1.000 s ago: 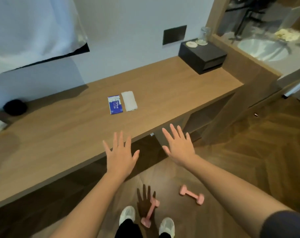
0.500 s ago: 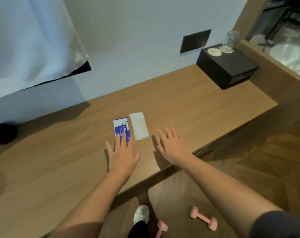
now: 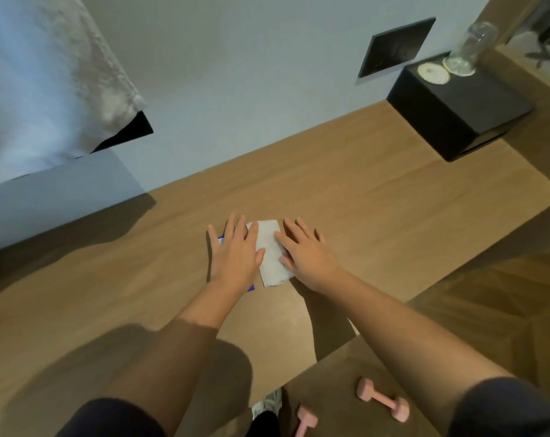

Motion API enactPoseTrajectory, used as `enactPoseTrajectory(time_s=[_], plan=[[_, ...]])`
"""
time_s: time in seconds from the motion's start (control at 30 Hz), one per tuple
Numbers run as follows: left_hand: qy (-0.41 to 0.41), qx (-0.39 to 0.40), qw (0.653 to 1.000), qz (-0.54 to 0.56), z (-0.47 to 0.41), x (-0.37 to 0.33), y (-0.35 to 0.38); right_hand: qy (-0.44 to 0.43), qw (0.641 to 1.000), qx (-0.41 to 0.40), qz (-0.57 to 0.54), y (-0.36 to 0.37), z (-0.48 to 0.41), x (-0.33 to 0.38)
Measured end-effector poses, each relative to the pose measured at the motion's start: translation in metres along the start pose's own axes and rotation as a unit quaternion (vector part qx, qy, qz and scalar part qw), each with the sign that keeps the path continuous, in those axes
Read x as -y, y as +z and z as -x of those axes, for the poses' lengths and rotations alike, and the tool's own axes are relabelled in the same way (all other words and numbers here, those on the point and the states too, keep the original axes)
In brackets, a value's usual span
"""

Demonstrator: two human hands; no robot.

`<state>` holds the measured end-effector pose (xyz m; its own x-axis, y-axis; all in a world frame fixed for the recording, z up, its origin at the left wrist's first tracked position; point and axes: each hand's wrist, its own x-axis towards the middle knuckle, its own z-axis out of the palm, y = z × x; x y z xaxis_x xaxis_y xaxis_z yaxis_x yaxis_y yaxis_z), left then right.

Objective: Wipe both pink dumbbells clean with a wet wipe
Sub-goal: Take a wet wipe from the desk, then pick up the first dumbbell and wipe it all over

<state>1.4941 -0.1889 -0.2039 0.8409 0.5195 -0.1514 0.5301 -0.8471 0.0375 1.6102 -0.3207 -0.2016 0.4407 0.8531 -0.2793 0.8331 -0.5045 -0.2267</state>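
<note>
Both hands were spread flat over the middle of the desk [image 3: 377, 197], fingers straight and gripping nothing. The left hand [image 3: 234, 255] lay over a blue packet [image 3: 251, 287], of which only two corners showed, and its index finger and thumb overlapped the left edge of the white wipe [image 3: 269, 247]. The right hand [image 3: 309, 255] lay just beside it, with its fingers over the wipe's right edge, so the folded wipe showed between the two hands. Whether either hand pressed down or only hovered close could not be told. The two pink dumbbells were on the wooden floor [image 3: 488, 310] below the desk's near edge, well apart from the hands: one dumbbell [image 3: 383, 399] lay in full view, and the other dumbbell [image 3: 305, 421] was cut off by the bottom of the view, near a pale shoe [image 3: 267, 402]. At the desk's far right stood a black box [image 3: 456, 115] carrying a glass [image 3: 467, 47] and a round coaster [image 3: 433, 73].
</note>
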Motion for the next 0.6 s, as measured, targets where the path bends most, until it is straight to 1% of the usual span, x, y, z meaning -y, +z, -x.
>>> enactPoseTrajectory(time_s=[0.13, 0.2, 0.27, 0.3, 0.37, 0.4, 0.47, 0.53, 0.6], plan=[[0.015, -0.037, 0.999, 0.025, -0.008, 0.002, 0.005, -0.027, 0.997, -0.073, -0.018, 0.005, -0.001, 0.001], [0.027, -0.051, 0.998, 0.033, -0.009, 0.001, 0.005, -0.029, 0.994, -0.093, -0.042, 0.006, 0.0, 0.003], [0.034, -0.059, 0.996, 0.05, -0.008, -0.003, 0.003, -0.015, 0.99, -0.099, -0.103, 0.006, 0.002, 0.005], [0.031, -0.066, 0.994, 0.077, -0.006, -0.005, 0.001, -0.003, 0.984, -0.096, -0.15, 0.005, 0.004, 0.007], [0.006, -0.076, 0.979, 0.188, 0.001, -0.01, -0.003, 0.029, 0.963, -0.082, -0.254, 0.0, 0.011, 0.007], [-0.021, -0.068, 0.961, 0.268, 0.005, -0.012, -0.006, 0.044, 0.948, -0.077, -0.307, -0.002, 0.016, 0.007], [-0.073, -0.035, 0.907, 0.412, 0.015, -0.02, -0.014, 0.068, 0.912, -0.087, -0.396, -0.007, 0.029, 0.004], [-0.105, -0.011, 0.857, 0.504, 0.027, -0.03, -0.024, 0.085, 0.881, -0.102, -0.455, -0.013, 0.046, -0.002], [-0.125, 0.042, 0.795, 0.593, 0.043, -0.044, -0.036, 0.086, 0.853, -0.098, -0.505, -0.02, 0.067, -0.007]])
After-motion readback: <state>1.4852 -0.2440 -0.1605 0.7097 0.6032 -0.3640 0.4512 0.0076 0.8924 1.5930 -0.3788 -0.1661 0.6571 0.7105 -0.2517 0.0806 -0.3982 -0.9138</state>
